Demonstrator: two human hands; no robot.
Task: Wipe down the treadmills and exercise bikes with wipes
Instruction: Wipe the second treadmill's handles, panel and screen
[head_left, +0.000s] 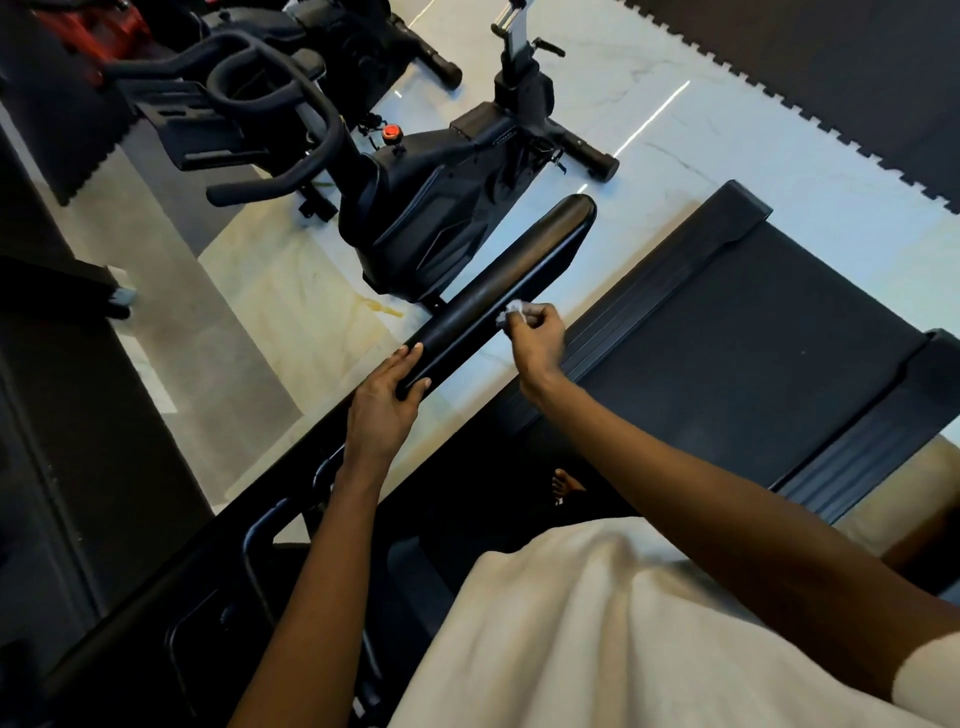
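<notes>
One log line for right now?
step: wiping treadmill handrail | left hand: grips handrail | right hand: pinches wipe at handrail's side | exercise bike: untouched

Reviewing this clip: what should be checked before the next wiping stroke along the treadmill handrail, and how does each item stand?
1. Wipe pinched in right hand: ok.
2. Wipe touching the handrail: ok.
3. Left hand gripping the handrail's near end: ok.
4. Handrail beyond the wipe free of objects: ok.
5. Wipe damp enough: cannot tell.
6. Exercise bike already wiped: cannot tell.
</notes>
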